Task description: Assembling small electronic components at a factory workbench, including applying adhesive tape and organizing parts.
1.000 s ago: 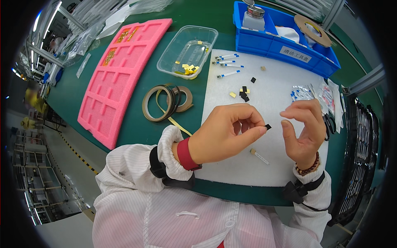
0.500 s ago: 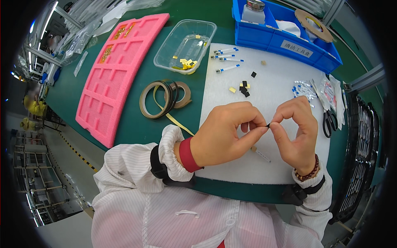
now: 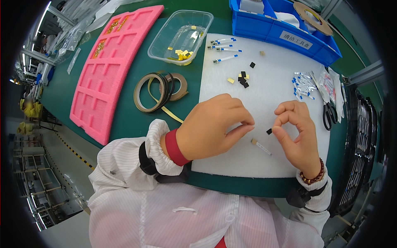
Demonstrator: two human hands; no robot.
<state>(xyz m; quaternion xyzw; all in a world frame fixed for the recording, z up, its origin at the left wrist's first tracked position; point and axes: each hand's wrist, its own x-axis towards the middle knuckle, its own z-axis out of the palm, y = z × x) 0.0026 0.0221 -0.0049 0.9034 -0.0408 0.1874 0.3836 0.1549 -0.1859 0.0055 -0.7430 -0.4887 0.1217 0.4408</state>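
My right hand [image 3: 298,136] pinches a small black square pad [image 3: 269,131] at one edge between thumb and forefinger. To its left, my left hand [image 3: 215,128] has thumb and forefinger drawn together. Whatever may lie between those fingertips is too small or hidden to make out. Below the gap between the hands, a short white flat cable [image 3: 264,149] with a tan square end [image 3: 254,141] lies on the white mat [image 3: 231,165]. Farther up the mat is a loose group of black pads [image 3: 243,80] and pale yellow ones [image 3: 230,80].
Several blue-ended flat cables [image 3: 225,58] lie at the mat's upper left, more [image 3: 304,84] at its right near black-handled scissors [image 3: 329,115]. Left stand a clear tub [image 3: 155,47], tape rolls [image 3: 142,105] and a pink foam tray [image 3: 93,109]. A blue bin [image 3: 269,35] is behind.
My hands have parted: the left moved left and slightly up, away from the black pad. The right keeps the pad, now more visible. The view has shifted slightly.
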